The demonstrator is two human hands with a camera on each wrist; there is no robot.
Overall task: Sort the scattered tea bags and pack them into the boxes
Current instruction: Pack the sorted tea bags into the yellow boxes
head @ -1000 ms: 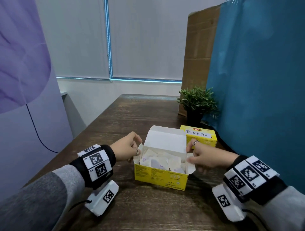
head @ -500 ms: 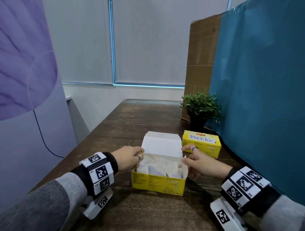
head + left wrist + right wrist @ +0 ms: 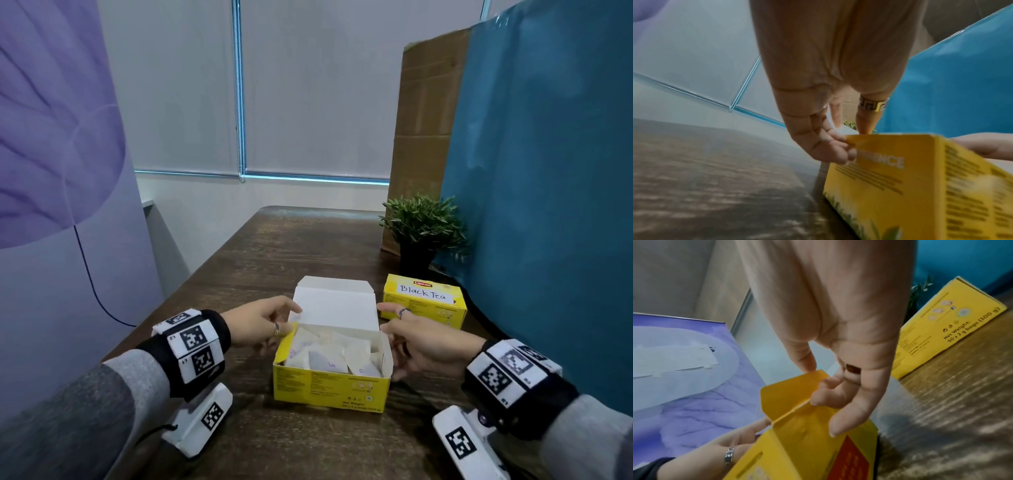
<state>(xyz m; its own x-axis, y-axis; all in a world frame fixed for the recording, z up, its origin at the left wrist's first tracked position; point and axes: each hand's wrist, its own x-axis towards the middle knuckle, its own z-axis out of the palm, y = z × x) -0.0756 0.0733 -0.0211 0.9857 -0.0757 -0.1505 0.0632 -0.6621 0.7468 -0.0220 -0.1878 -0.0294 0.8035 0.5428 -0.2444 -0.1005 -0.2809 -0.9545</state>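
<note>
An open yellow tea box (image 3: 330,389) stands on the table in front of me, its white-lined lid (image 3: 334,308) raised at the back. Several white tea bags (image 3: 329,354) fill it. My left hand (image 3: 287,325) is at the box's left end; in the left wrist view its fingers (image 3: 830,151) and ringed thumb pinch the left side flap (image 3: 854,139). My right hand (image 3: 387,325) is at the right end, where thumb and curled fingers (image 3: 828,395) hold the right side flap (image 3: 789,394) upright. A closed yellow box labelled "Black Tea" (image 3: 424,303) lies behind to the right.
A small potted plant (image 3: 423,229) stands behind the closed box, beside a cardboard panel (image 3: 428,130) and a blue screen (image 3: 548,205) along the right. A purple-white panel (image 3: 61,171) borders the left. The dark wooden table (image 3: 274,246) stretches away toward the window.
The box's two side flaps, splayed outward a second ago, now stand up under my fingers. Both hands have closed in on the box ends. My head has tilted up slightly.
</note>
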